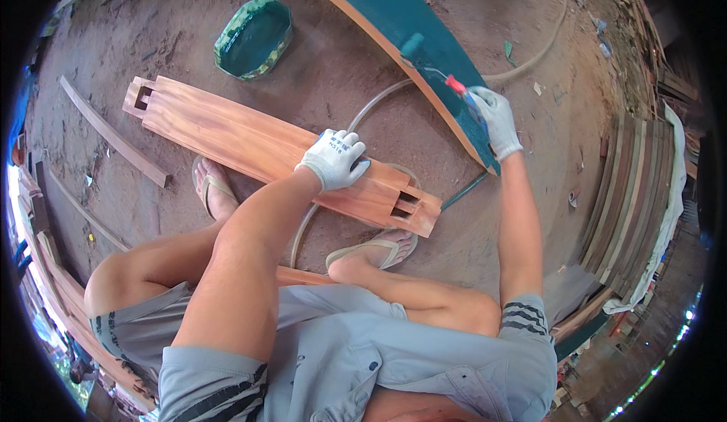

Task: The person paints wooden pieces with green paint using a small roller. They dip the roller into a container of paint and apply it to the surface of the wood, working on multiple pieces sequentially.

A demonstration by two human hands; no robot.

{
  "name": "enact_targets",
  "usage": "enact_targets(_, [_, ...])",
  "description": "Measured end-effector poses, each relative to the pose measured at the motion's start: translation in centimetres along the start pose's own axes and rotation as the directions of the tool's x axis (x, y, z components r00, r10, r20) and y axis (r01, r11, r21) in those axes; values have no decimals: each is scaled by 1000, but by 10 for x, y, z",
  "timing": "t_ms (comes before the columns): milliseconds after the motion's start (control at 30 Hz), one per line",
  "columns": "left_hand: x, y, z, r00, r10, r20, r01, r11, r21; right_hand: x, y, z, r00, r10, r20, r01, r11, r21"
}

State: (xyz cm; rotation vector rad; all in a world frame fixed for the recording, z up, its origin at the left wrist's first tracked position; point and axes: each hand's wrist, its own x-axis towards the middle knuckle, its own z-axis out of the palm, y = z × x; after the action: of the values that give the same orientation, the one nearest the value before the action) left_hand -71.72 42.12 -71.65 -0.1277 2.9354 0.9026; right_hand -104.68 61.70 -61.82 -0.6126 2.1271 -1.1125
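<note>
Right grip (492, 115), white-gloved, is closed round the handle of a paint roller (455, 84) with a red grip end, thin wire frame and teal-coated sleeve. Sleeve sits ahead and left of that grip, over a long, curved-looking board (363, 1) with a teal face and bare wood edge; looks like contact, can't confirm. Board runs from just beside the right grip to well ahead of it.

Left grip (333, 158), also white-gloved, rests on a reddish-brown wooden plank (235, 126) with slotted ends. Fingers are bent near the far edge; can't tell if they clamp it or just press. An octagonal basin (261, 71) with green patterned sides stands on the ground, ahead and left of the left grip.

Handling, my read: roller is light, frame stiff but springy, sleeve soft and slick when wet. Hold by the handle only, keep gloves off the sleeve. Plank looks heavy and stiff, smooth enough to slide under knit gloves; take it by both long edges, near mid-length. The slotted ends look like the fragile part, bad lift points.
</note>
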Motion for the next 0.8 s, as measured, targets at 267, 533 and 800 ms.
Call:
enact_targets(267, [3, -2, 3, 1000, 24, -18, -24, 1000, -12, 3, 10, -2, 997, -39, -72, 43, 998, 54])
enact_targets(533, [4, -1, 1, 999, 24, -27, -24, 1000, -11, 6, 6, 9, 997, -67, -35, 65, 997, -40])
enact_targets(800, [-1, -3, 3, 1000, 8, 13, -7, 1000, -20, -88, 67, -44, 984, 64, -164, -71, 997, -35])
